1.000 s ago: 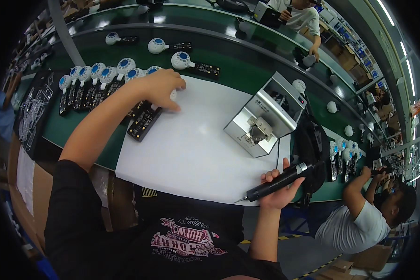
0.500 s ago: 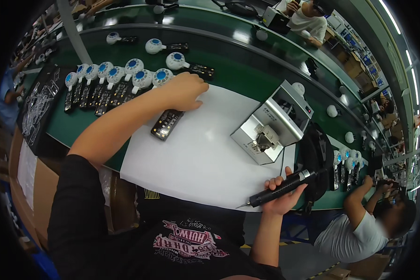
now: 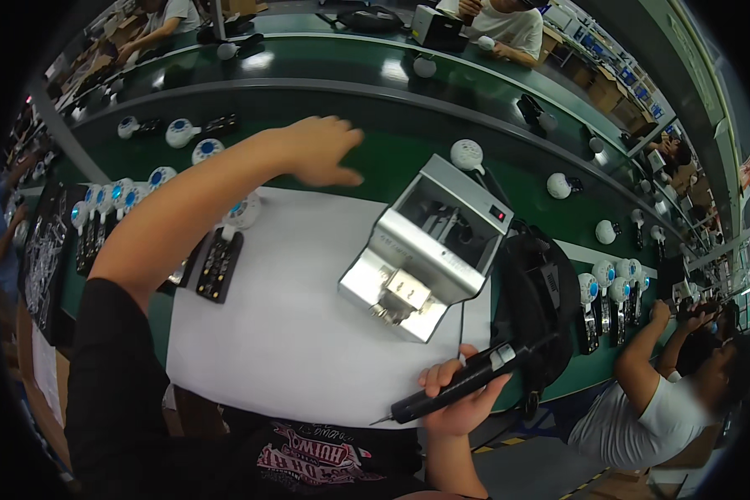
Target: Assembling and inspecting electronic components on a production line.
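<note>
The person's left hand (image 3: pixel 318 152) hangs over the green bench (image 3: pixel 392 162), beyond the far edge of a white rectangular sheet (image 3: pixel 258 350), its thumb parted from its loosely stretched fingers and nothing visible between them. The right hand (image 3: pixel 468 408) is curled around a black cylindrical screwdriver (image 3: pixel 442 400) with a thin metal tip; the tool slants across the palm at the sheet's near edge, its tip pointing toward the lower left. Between the two hands, at the sheet's right side, a silver metal box-shaped machine (image 3: pixel 442 271) sits at an angle, with an open top and a small red light. At the sheet's left side lies a device with a round white head and a black circuit-board handle (image 3: pixel 219 265), just beside the left forearm, which hides part of the group behind it. Farther left, a row of similar white-headed devices with blue centres (image 3: pixel 102 200) lies close together. Right of the machine rests a black soft bag-like bundle (image 3: pixel 542 292), and beyond it a co-worker in a pale shirt (image 3: pixel 642 417) sits near more such devices.
</note>
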The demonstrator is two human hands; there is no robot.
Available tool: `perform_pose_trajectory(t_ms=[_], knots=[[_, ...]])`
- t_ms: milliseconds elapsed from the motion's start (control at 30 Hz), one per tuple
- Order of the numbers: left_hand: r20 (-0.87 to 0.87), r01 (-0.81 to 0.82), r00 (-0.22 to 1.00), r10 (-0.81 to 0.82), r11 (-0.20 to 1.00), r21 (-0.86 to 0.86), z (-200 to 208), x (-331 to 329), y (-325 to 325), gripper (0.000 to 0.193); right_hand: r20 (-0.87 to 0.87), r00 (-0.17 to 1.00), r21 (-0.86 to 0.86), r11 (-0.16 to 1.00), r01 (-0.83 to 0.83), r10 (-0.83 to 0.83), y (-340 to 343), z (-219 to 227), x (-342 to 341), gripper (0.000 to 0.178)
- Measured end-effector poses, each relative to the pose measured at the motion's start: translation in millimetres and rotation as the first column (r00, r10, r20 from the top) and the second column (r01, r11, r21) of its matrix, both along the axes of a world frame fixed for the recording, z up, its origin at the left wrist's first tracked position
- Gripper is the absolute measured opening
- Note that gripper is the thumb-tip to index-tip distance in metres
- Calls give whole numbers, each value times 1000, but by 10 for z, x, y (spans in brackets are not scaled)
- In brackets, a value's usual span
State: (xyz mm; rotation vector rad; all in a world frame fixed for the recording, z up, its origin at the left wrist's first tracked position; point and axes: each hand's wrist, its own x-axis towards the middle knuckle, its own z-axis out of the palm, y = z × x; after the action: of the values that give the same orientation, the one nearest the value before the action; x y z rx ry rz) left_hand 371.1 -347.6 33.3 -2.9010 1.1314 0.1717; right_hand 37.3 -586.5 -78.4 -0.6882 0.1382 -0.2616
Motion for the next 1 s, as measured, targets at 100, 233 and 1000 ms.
perform_pose_trajectory(t_ms=[100, 233, 1000], knots=[[-9, 92, 995, -103, 920, -380, -391, 666, -677, 65, -3, 1000, -3, 1000, -2, 2, 1, 8, 16, 81], [-72, 237, 941, -332, 794, -560, -1000, 1332, -1424, 66, -7, 1000, 44, 999, 0, 0, 27, -12, 45, 81], [-316, -404, 904, 288, 816, -414, 272, -1442, 885, 67, 190, 940, 212, 923, -323, 285, -112, 253, 67, 72]])
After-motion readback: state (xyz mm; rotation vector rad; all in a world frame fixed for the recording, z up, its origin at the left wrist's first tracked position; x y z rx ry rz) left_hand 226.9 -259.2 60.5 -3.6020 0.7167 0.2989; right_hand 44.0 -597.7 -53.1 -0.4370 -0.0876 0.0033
